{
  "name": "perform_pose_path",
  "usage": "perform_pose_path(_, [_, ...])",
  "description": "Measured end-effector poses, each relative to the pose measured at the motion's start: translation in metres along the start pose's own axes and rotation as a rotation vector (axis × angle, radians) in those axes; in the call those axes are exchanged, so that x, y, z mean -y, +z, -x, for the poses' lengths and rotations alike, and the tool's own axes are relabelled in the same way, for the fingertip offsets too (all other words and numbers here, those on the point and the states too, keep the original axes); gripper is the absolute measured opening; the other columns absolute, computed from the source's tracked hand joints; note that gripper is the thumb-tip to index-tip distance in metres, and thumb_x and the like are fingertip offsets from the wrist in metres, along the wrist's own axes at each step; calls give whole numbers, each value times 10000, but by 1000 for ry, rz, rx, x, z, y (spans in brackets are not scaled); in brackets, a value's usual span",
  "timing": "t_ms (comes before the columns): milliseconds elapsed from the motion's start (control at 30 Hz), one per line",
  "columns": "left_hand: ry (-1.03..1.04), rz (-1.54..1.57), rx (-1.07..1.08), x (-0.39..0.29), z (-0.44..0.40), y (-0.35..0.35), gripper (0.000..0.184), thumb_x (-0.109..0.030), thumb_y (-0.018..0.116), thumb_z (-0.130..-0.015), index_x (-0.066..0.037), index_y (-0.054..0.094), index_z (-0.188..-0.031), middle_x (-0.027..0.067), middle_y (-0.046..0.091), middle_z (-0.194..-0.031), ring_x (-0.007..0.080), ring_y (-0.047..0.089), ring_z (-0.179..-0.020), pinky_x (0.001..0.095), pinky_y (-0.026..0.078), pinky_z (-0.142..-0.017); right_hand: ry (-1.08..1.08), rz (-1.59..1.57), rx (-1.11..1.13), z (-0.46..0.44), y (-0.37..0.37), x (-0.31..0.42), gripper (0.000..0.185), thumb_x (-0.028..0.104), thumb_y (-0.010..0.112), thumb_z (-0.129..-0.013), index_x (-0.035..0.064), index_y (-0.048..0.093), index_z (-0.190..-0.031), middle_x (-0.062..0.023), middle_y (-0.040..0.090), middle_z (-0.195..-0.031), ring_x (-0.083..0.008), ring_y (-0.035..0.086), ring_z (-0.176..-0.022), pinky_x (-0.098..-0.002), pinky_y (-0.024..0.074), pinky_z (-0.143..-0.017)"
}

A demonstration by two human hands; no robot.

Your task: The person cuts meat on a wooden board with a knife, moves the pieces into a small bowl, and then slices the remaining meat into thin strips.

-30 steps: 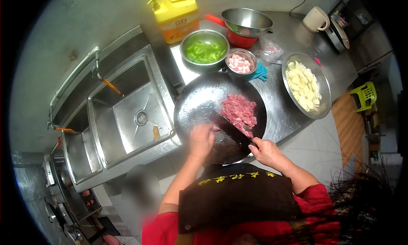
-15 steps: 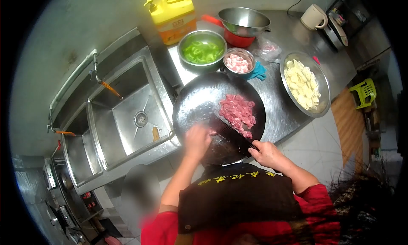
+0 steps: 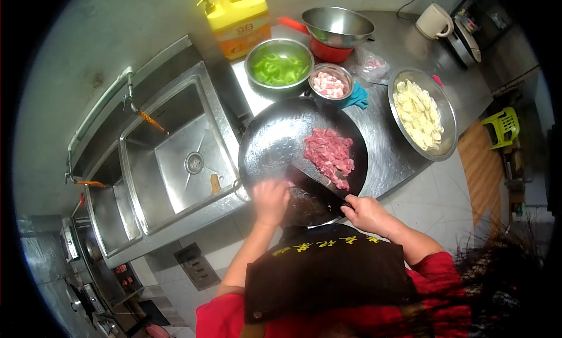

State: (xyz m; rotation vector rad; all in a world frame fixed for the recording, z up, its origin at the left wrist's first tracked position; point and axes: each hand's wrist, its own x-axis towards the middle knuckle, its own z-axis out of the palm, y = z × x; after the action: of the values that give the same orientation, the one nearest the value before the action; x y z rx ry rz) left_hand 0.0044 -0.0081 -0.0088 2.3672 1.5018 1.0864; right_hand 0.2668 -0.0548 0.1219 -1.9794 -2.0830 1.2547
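Observation:
My right hand [image 3: 364, 212] grips the handle of a dark cleaver [image 3: 316, 187], whose blade lies low over the round dark board or pan [image 3: 266, 133]. Beside the blade's far end is my left hand [image 3: 271, 201], its fingers curled and blurred; a small bit of pink meat seems to be at the fingertips, but the hold is hard to make out. Sliced pink meat [image 3: 329, 153] lies in a pile on the dark surface, just beyond the blade.
Behind stand a bowl of green vegetable pieces [image 3: 281, 65], a small bowl of pale meat [image 3: 329, 84], and a yellow jug [image 3: 239, 21]. A large bowl of pale slices [image 3: 418, 112] is at right, a double sink [image 3: 175, 162] at left. A blue cloth [image 3: 356, 96] lies behind.
My left hand has shifted slightly left and down. The blurred dark shape at the lower left is gone, and a floor drain shows there. The cleaver has stayed near the same spot.

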Motion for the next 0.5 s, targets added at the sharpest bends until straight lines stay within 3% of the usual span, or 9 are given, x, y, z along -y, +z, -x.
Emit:
perform_pose_path(300, [-46, 41, 45, 0, -2, 0, 214, -73, 714, -707, -118, 643, -905, 59, 612, -925, 281, 577, -883, 427, 417, -782, -4, 2, -28, -9, 14, -2, 243, 260, 576, -940, 19, 594, -968, -294, 654, -817, -495, 636, -818, -561, 508, -765])
perform_pose_path(500, [-43, 63, 23, 0, 1, -3, 214, -65, 705, -712, -104, 638, -911, 68, 620, -933, 287, 580, -896, 430, 421, -809, -135, 50, -69, -8, 20, -11, 213, 236, 581, -940, 24, 573, -950, -278, 646, -752, -487, 639, -742, -583, 504, -711])
